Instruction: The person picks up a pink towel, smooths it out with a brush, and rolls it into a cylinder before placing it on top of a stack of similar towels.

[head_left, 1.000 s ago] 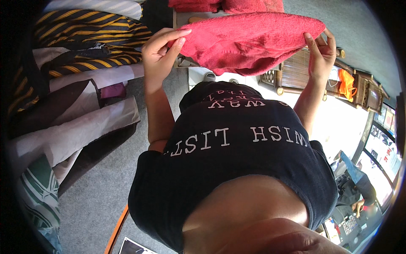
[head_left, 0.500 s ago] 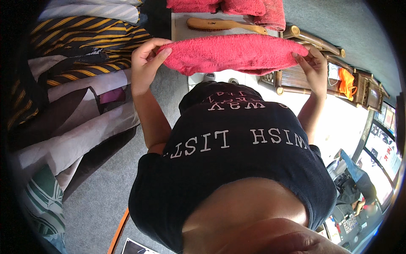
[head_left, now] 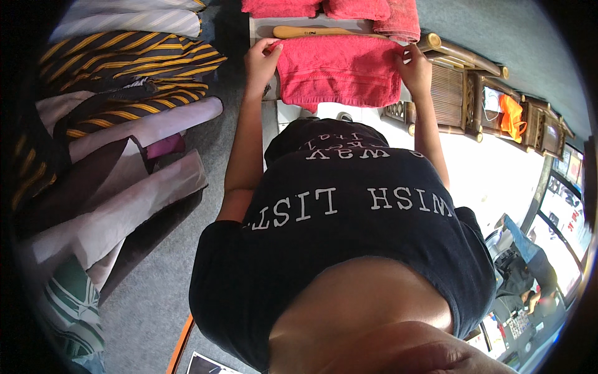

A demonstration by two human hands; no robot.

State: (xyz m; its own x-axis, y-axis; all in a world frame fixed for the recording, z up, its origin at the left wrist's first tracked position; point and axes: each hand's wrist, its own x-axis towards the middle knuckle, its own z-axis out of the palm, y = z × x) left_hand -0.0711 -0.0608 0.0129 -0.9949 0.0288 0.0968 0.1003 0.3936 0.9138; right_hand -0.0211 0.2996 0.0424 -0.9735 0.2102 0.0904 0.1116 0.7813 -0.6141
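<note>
A red towel (head_left: 339,71) hangs spread between my two hands, its near part drooping over the front edge of a light table (head_left: 260,31). My left hand (head_left: 263,62) pinches the towel's far left corner. At the far right corner, my right hand (head_left: 414,65) is closed on the cloth with thumb and fingers. Just beyond the towel lies a wooden-handled brush (head_left: 311,31), its lower side hidden by the cloth. Rolled or folded red towels (head_left: 355,9) sit behind the brush at the table's far side.
Striped and pale garments (head_left: 131,59) hang along the left. Bamboo furniture (head_left: 451,93) stands to the right, with an orange cloth item (head_left: 512,118) on it. At the lower right a person (head_left: 536,280) is near a keyboard (head_left: 518,324). Grey carpet (head_left: 149,299) covers the floor.
My hands have come closer together and moved farther out over the table. The towel, stretched wide and bunched before, now drops flat toward me and covers part of the brush.
</note>
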